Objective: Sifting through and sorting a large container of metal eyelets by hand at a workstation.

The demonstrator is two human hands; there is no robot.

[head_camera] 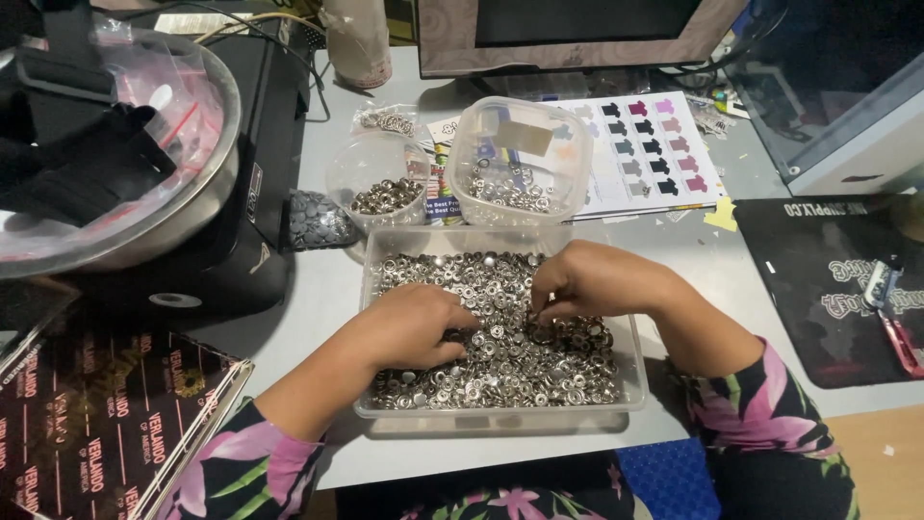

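A clear rectangular plastic container [500,416] sits in front of me, full of small silver metal snap parts [500,361]. My left hand [416,325] rests palm down on the pile at its left side, fingers curled into the pieces. Over the pile's upper right, my right hand [589,279] has its fingertips bent down among the parts. Whether either hand pinches a piece is hidden by the fingers.
Behind stand a round clear tub [380,173] and a square clear tub [520,159], both holding silver parts, and a small bag of grey pieces [320,221]. A metal bowl [144,236] on a black machine is at left, a colour chart sheet [645,154] behind, a black mat [818,289] at right.
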